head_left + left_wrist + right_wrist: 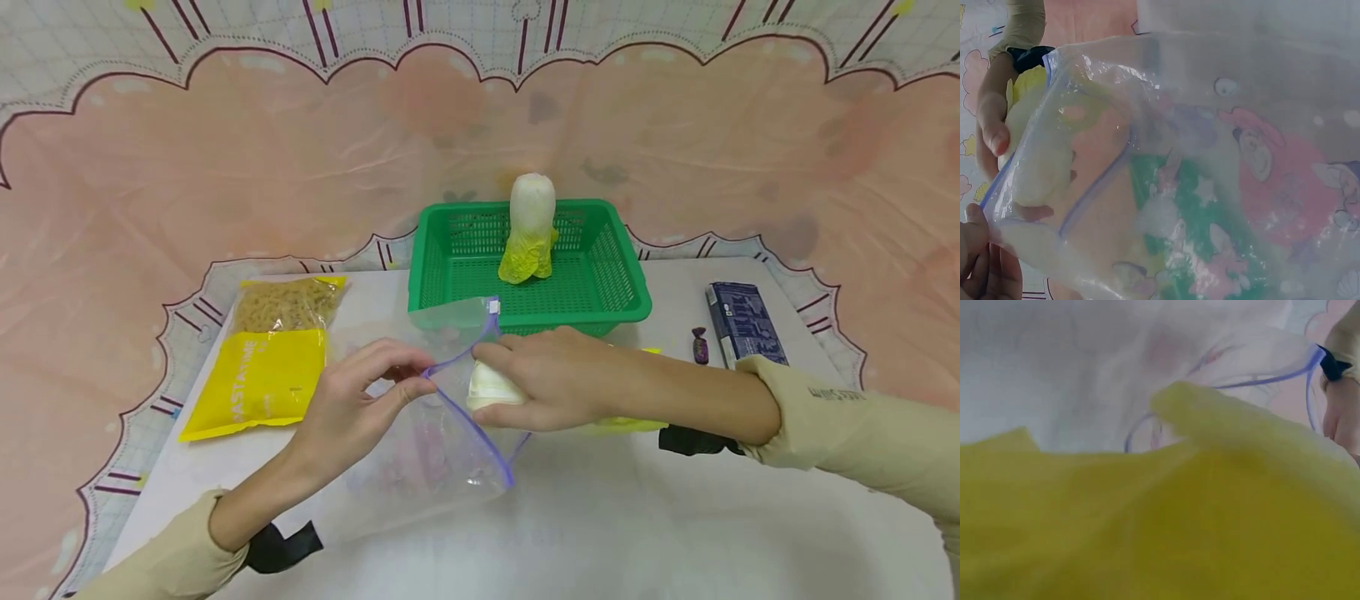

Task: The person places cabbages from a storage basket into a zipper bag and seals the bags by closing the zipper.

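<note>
My left hand (360,392) pinches the rim of a clear zip bag (435,458) with a purple seal strip and holds its mouth open above the table. My right hand (555,375) grips a small napa cabbage (487,387), whose white base is at the bag's mouth. Its yellow-green leaves trail back under my wrist. In the left wrist view the cabbage (1041,169) shows through the bag (1210,187), with my right hand (991,125) around it. Yellow leaves (1179,519) fill the right wrist view, and the bag's rim (1260,378) lies beyond them.
A green basket (525,312) stands behind my hands with a second cabbage (531,229) upright in it. A yellow pasta packet (270,358) lies at the left. A dark blue carton (742,321) and a small purple candy (700,344) lie at the right.
</note>
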Demonstrator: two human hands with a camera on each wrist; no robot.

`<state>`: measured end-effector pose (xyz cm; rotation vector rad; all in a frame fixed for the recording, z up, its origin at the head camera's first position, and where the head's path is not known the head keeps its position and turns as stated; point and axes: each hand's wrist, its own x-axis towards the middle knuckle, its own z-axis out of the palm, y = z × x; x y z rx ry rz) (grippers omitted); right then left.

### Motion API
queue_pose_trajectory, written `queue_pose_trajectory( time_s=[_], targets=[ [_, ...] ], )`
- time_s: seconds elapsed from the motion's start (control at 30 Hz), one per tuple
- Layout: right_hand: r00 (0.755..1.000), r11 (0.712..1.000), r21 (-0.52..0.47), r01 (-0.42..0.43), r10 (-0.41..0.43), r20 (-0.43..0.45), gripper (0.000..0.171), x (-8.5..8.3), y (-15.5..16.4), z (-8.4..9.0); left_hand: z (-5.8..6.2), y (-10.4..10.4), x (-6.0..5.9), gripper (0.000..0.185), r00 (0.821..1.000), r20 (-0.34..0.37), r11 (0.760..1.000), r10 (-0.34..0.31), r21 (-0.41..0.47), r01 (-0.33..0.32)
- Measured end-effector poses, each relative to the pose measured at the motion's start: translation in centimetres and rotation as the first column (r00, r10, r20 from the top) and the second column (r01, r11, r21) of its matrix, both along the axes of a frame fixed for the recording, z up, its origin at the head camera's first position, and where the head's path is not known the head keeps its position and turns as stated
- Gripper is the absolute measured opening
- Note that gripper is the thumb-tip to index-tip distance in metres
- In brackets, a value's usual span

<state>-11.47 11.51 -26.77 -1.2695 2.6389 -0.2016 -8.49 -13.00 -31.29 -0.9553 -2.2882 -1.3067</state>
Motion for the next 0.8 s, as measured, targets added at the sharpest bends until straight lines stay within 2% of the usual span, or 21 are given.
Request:
queue_pose_trajectory(
  time_s=[0.27, 0.4, 0.53, 0.67, 0.8],
  targets=[
    [0.985, 0.997, -0.02, 0.073, -0.069, 0.156, 0.051, -1.0, -0.3, -1.1, -0.1, 0.3, -0.1, 0.026, 0.998, -0.043, 0.999, -0.045, -0.009, 0.045],
    [0.958, 0.989, -0.013, 0.147, -0.139, 0.25, 0.051, -1.5, -0.3, -1.8, -0.2, 0.5, -0.1, 0.025, 0.996, -0.069, 0.998, -0.059, -0.013, 0.059],
    [0.929, 0.983, -0.023, 0.184, -0.166, 0.332, 0.053, -1.8, -0.5, -2.2, -0.3, 0.7, 0.0, 0.024, 0.996, -0.063, 0.998, -0.065, -0.011, 0.064],
    [0.923, 0.984, -0.039, 0.176, -0.151, 0.353, 0.05, -1.8, -1.2, -2.3, -0.5, 1.0, 0.0, 0.023, 0.995, -0.067, 0.997, -0.075, -0.008, 0.074],
    [0.929, 0.987, -0.046, 0.152, -0.127, 0.347, 0.035, -1.8, -1.9, -2.5, -0.6, 1.1, -0.1, 0.023, 0.993, -0.085, 0.997, -0.08, -0.011, 0.079]
  ],
)
